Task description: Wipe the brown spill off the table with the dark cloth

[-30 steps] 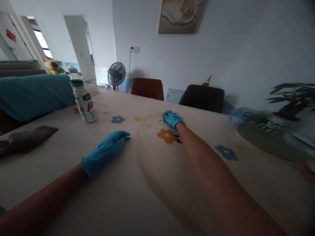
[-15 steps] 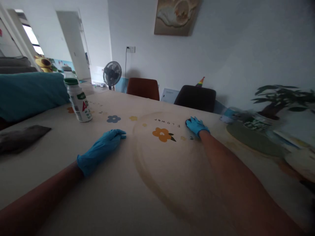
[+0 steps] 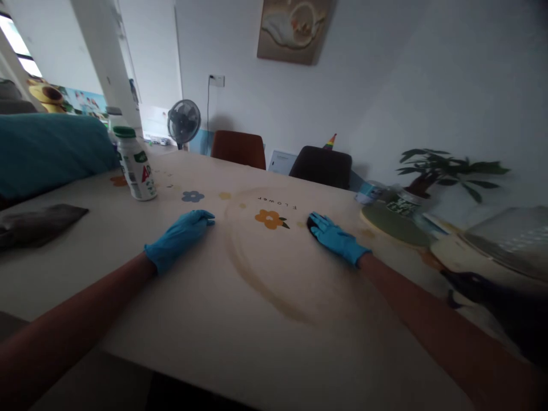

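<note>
Both hands wear blue gloves. My left hand [image 3: 182, 235] rests on the pale tablecloth [image 3: 188, 319], holding nothing, its fingers stretched forward. My right hand [image 3: 336, 237] presses down on a small dark pad [image 3: 312, 224], most of which the palm and fingers cover; its exact kind cannot be made out. Left of the pad, the cloth carries a printed orange flower [image 3: 269, 219] and the word "Flower". A large curved brownish mark [image 3: 252, 279] runs across the cloth between my hands.
A white bottle with a green cap [image 3: 136, 165] stands at the left, another bottle behind it. A grey cloth [image 3: 40, 225] lies at the left edge. On the right are a potted plant [image 3: 411, 200], a green round mat [image 3: 396, 225] and a large lidded pot [image 3: 475, 254]. Chairs [image 3: 237, 148] stand beyond.
My right hand has slid the dark pad nearer and turned, its fingers now pointing more to the left. The left hand stays on the table. The view has shifted right and back.
</note>
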